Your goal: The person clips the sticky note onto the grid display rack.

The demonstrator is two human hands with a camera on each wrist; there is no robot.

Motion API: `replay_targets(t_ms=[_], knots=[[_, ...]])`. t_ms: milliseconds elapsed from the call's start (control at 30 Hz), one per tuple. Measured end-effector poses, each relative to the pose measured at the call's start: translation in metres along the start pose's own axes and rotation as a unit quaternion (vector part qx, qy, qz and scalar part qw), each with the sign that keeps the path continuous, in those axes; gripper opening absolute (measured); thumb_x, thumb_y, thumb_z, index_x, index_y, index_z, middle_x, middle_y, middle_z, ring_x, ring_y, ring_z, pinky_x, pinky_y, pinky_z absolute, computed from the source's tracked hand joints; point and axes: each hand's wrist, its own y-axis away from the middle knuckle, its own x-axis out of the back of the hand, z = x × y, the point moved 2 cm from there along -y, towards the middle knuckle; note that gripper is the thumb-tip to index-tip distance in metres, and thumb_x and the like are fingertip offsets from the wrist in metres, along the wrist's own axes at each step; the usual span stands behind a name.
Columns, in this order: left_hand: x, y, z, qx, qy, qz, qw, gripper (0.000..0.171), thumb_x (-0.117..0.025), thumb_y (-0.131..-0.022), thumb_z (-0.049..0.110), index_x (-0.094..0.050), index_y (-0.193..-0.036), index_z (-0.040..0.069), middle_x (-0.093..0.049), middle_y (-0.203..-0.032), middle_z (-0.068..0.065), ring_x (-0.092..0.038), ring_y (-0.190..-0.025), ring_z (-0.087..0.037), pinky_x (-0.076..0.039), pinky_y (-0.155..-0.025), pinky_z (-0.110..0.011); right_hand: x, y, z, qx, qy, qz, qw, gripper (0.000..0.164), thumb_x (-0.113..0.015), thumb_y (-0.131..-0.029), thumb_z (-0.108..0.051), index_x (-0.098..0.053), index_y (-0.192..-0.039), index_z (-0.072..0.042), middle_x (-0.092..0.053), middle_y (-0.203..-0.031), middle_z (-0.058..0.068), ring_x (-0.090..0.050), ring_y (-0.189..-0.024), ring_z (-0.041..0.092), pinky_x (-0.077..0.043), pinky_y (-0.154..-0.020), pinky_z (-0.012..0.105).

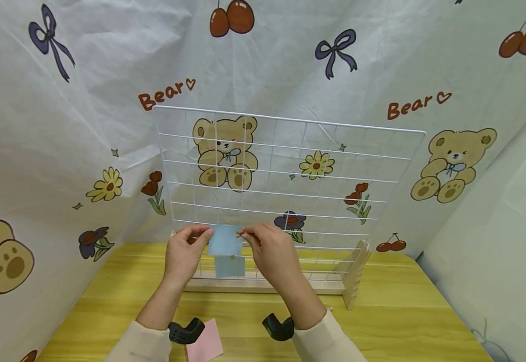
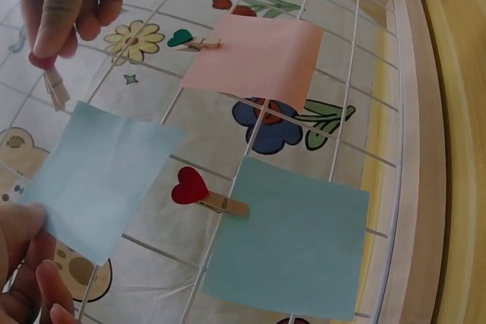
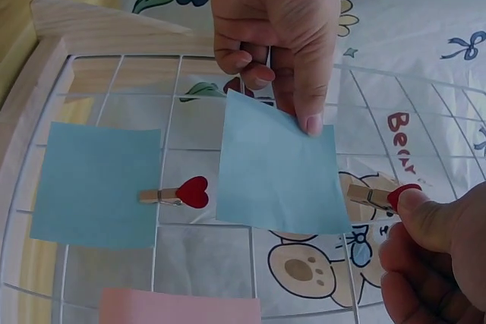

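Note:
My left hand (image 1: pixel 183 254) pinches a light blue paper note (image 1: pixel 225 240) by its edge, against the white wire grid (image 1: pixel 290 191). My right hand (image 1: pixel 272 251) pinches a small wooden clothespin (image 3: pixel 368 195) by its red heart. In the right wrist view the clothespin's tip is close to the note's edge, and a small gap shows between them. Below the held note, a second blue note (image 1: pixel 230 269) hangs on the grid under another red-heart clothespin (image 2: pixel 224 202). A pink note (image 2: pixel 258 58) hangs there too, by a green-heart clothespin (image 2: pixel 201 42); in the head view I cannot see it.
The grid stands in a wooden base (image 1: pixel 263 286) with a slanted side support (image 1: pixel 356 274) on a yellow wood-grain table (image 1: pixel 403 311). A loose pink note (image 1: pixel 206 342) lies near the front. Behind hangs a white cloth (image 1: pixel 272 65) printed with bears, bows and flowers.

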Motion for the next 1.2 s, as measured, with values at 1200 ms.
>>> replay_targets(t_ms=[1200], knots=[[0.001,-0.003,0.001,-0.002,0.001,-0.012,0.9999,0.028,-0.074,-0.095,0.036,-0.077,-0.108,0.011,-0.075,-0.1,-0.009,-0.063,-0.086,-0.016,-0.049,-0.066,-0.025,-0.014,-0.039,-0.021,-0.01,0.111,-0.079,0.991,0.011,-0.07,-0.096,-0.022,-0.08,-0.097,-0.017,-0.076,-0.09,0.0,-0.074,-0.081,0.018,-0.061,-0.067,0.035]])
